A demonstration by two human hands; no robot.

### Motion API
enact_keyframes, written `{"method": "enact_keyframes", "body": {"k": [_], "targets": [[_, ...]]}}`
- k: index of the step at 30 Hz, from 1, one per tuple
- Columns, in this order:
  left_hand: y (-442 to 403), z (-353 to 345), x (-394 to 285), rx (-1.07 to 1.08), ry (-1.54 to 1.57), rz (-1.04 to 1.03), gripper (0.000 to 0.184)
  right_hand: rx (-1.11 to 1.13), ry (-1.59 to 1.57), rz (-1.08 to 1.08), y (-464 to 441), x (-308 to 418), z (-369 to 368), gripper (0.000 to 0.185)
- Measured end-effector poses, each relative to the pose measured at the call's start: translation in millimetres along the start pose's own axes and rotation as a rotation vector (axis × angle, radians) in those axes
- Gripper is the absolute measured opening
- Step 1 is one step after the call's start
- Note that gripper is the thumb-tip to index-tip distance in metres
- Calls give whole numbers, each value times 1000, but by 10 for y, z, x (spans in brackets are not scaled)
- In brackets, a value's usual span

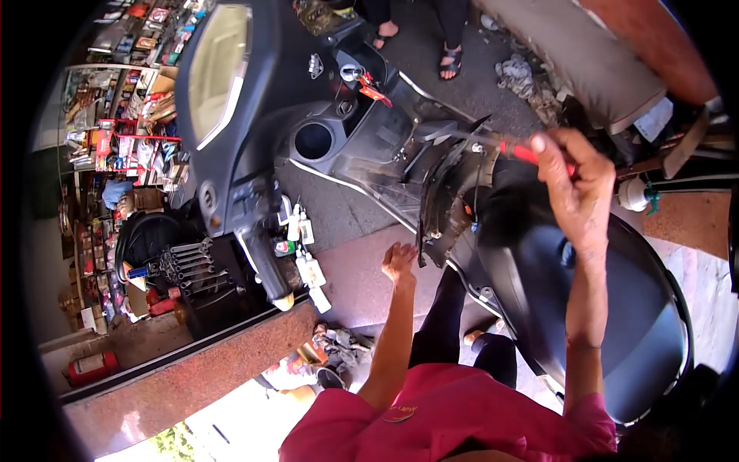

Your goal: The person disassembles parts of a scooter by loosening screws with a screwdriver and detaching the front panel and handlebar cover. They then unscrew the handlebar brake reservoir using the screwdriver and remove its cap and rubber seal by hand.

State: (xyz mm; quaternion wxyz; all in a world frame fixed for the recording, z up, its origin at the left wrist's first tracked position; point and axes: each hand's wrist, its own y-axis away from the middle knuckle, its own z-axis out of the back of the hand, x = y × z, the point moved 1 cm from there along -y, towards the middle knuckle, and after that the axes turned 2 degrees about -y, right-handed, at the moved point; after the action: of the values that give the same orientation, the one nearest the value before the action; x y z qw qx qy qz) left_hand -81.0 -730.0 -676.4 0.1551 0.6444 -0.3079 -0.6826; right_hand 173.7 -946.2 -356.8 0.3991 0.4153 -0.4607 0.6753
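My right hand (576,181) is closed around a screwdriver (517,151) with a red handle. Its thin shaft points left, over the exposed frame of a dark motor scooter (593,269). Below the shaft, a black plastic panel (428,208) stands loose-looking around the opened middle section, where metal and wiring show. My left hand (399,262) is beside the lower edge of that panel, fingers loosely bent and apart, with nothing visible in them. Whether its fingertips touch the panel I cannot tell. A key with a red tag (375,92) hangs near the scooter's front.
Bottles (308,269) stand below the handlebar grip (269,269). Wrenches (192,262) lie in a dark tray at left, near crowded shelves (131,146) and a red cylinder (92,368). Another person's sandalled feet (450,61) are beyond the scooter. A grey padded seat (577,61) is at upper right.
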Motion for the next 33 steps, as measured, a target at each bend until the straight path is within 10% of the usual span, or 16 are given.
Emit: {"method": "enact_keyframes", "body": {"k": [11,18,27,33], "targets": [[1356,1936,-332,-23,260,-108,14,-38,-416,-692,2085,-25,1494,30],[1946,1457,-1650,125,178,-256,29,-265,-548,-979,2523,-581,1683,37],[1867,724,-2755,368,52,-605,33,-523,57,-1013,2314,-1035,1258,42],[1388,1331,-3070,651,-251,-389,24,-492,-307,-1066,2270,-1038,1150,26]]}}
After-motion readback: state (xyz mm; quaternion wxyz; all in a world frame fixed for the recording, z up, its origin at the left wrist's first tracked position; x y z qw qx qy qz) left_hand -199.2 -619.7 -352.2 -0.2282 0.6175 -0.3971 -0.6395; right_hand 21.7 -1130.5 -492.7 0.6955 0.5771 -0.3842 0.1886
